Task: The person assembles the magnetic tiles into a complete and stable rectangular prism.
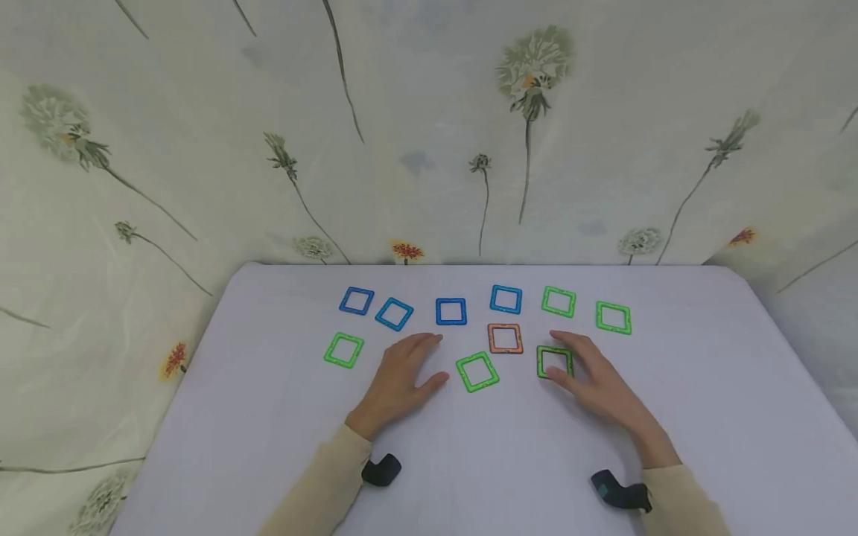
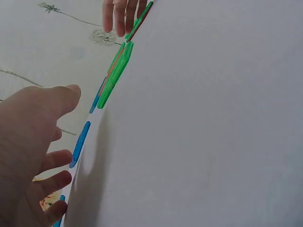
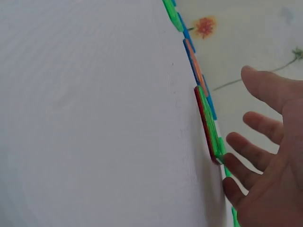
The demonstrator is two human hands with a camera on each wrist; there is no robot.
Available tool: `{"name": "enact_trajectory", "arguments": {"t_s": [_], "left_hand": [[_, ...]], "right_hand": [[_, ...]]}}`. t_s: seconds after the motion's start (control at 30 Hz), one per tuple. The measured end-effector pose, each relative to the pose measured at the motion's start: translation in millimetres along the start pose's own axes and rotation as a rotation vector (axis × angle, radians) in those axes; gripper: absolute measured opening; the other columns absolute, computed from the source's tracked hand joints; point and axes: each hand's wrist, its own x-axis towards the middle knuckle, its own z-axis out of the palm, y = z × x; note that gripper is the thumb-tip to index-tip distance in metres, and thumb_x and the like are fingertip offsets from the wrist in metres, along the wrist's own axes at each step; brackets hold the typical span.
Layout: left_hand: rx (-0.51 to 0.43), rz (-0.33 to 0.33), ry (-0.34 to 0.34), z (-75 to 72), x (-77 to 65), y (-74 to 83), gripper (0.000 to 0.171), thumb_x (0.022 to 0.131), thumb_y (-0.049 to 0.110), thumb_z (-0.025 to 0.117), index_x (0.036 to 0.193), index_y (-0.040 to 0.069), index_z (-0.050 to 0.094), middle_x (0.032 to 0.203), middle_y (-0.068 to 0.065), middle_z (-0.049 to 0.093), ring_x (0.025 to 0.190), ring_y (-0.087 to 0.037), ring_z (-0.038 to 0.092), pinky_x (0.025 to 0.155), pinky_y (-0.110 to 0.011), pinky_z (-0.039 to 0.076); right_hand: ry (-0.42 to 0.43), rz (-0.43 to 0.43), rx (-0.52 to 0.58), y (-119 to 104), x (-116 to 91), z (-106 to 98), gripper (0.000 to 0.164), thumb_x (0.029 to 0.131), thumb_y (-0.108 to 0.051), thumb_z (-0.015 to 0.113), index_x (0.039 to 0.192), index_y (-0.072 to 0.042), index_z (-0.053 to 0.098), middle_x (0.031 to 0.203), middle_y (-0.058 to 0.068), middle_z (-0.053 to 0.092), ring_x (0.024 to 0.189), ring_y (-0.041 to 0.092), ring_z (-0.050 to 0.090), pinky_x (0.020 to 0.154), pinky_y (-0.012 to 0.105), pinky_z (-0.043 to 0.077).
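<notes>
In the head view my left hand [image 1: 397,381] hovers with fingers spread, thumb apart, holding nothing. Just right of it lies a green square magnetic tile frame [image 1: 485,386]. My right hand [image 1: 606,391] is above another green tile [image 1: 555,349], thumb overlapping it from that angle. The right wrist view shows a dark red edge [image 3: 204,124] along this tile's underside, perhaps a second tile stacked with it. Those fingers are loosely spread; contact with the tile cannot be made out. Between the hands, farther back, sits an orange tile [image 1: 506,351].
Across the back lie blue tiles [image 1: 451,322], several in all, and two green ones [image 1: 557,313] [image 1: 614,330] at right. One green tile [image 1: 338,364] lies left of the left hand. White cloth [image 1: 469,461] covers the table; a dandelion-print curtain [image 1: 429,134] hangs behind.
</notes>
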Motion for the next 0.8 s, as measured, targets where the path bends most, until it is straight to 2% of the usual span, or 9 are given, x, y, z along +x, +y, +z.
{"name": "enact_trajectory", "arguments": {"t_s": [0.3,0.53,0.8], "left_hand": [[0.020,-0.002,-0.027,10.7,6.2,6.2,0.062,0.089,0.053,0.054,0.142,0.025,0.040,0.140,0.003,0.047,0.132,-0.016,0.040,0.110,-0.040,0.033],[0.022,0.026,0.009,14.6,8.2,9.8,0.060,0.088,0.051,0.058,0.139,0.023,0.045,0.130,0.002,0.053,0.119,-0.016,0.045,0.100,-0.038,0.037],[0.032,0.042,0.015,16.2,8.9,11.2,0.063,0.086,0.053,0.059,0.140,0.023,0.045,0.130,0.003,0.053,0.118,-0.016,0.044,0.099,-0.040,0.034]], "right_hand": [[0.017,0.019,0.043,-5,7,5,0.066,0.088,-0.041,0.064,0.143,-0.022,0.036,0.147,0.009,0.036,0.140,0.035,0.028,0.110,0.059,0.024],[0.041,0.017,0.078,-5,12,12,0.062,0.088,-0.039,0.065,0.142,-0.025,0.038,0.147,0.006,0.036,0.139,0.033,0.029,0.109,0.059,0.025],[0.054,-0.002,0.093,-11,19,18,0.060,0.088,-0.037,0.065,0.141,-0.024,0.039,0.146,0.003,0.037,0.138,0.030,0.031,0.109,0.057,0.026]]}}
